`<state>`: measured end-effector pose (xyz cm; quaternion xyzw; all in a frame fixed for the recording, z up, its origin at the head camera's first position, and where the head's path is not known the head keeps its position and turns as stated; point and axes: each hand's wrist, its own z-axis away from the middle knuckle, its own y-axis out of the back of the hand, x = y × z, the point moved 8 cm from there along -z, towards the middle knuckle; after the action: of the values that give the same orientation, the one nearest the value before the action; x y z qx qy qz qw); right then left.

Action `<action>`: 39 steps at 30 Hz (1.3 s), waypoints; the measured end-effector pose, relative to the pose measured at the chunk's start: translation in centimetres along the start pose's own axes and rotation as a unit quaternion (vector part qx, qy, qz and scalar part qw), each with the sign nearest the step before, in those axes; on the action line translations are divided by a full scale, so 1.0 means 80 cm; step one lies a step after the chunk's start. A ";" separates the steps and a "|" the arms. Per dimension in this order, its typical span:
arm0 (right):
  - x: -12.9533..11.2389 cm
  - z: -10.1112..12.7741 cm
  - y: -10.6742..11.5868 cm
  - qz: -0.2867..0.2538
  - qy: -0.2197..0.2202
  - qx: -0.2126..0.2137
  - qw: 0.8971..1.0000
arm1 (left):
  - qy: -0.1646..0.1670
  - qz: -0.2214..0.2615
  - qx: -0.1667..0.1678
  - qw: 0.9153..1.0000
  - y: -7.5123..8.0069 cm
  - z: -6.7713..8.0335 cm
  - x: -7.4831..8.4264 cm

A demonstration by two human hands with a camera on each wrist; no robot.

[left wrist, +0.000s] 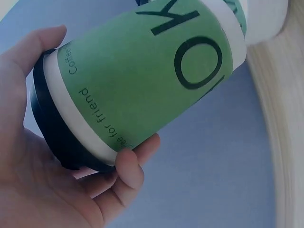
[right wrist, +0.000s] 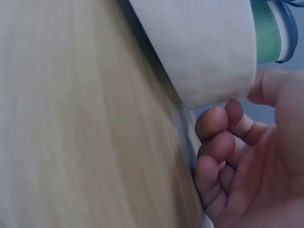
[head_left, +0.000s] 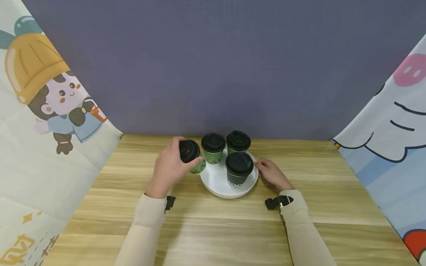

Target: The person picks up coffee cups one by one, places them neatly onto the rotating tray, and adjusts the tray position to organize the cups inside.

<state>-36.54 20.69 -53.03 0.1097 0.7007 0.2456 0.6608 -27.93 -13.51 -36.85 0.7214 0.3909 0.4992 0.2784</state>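
Observation:
My left hand (head_left: 171, 165) grips a green paper cup (head_left: 198, 168) with a black lid and holds it tilted at the left rim of a white plate (head_left: 215, 181). In the left wrist view the green cup (left wrist: 152, 76) lies across my left hand (left wrist: 33, 180), thumb and fingers curled round it near the lid. On the plate stand two more green cups (head_left: 213, 148) (head_left: 238, 142) and a black cup (head_left: 238, 170). My right hand (head_left: 271, 173) holds the plate's right rim. The right wrist view shows that hand's fingers (right wrist: 216, 142) curled under the plate (right wrist: 204, 47).
The plate sits on a wooden table (head_left: 216, 229) in front of a grey-blue back wall (head_left: 219, 66). Printed cloth panels hang at the left (head_left: 40, 129) and right (head_left: 392, 147) sides. Bare tabletop lies in front of and beside the plate.

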 end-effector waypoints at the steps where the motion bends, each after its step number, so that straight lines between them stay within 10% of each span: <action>1: 0.000 0.000 0.000 -0.001 0.001 0.001 1.000 | -0.004 0.004 -0.002 1.000 -0.002 0.000 0.003; 11: -0.003 0.012 -0.009 0.000 -0.005 0.000 1.000 | -0.071 0.019 -0.008 0.997 -0.011 0.014 0.030; 24: -0.014 0.104 -0.067 -0.007 -0.033 0.051 0.998 | -0.143 0.032 -0.050 0.988 -0.008 0.078 0.016; 39: -0.015 0.116 -0.095 -0.013 -0.037 0.057 0.998 | -0.161 0.016 -0.083 0.983 -0.023 0.093 -0.003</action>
<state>-26.07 15.45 -55.80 0.1470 0.6899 0.1931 0.6820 -21.51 -12.79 -40.97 0.7730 0.2868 0.4114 0.3886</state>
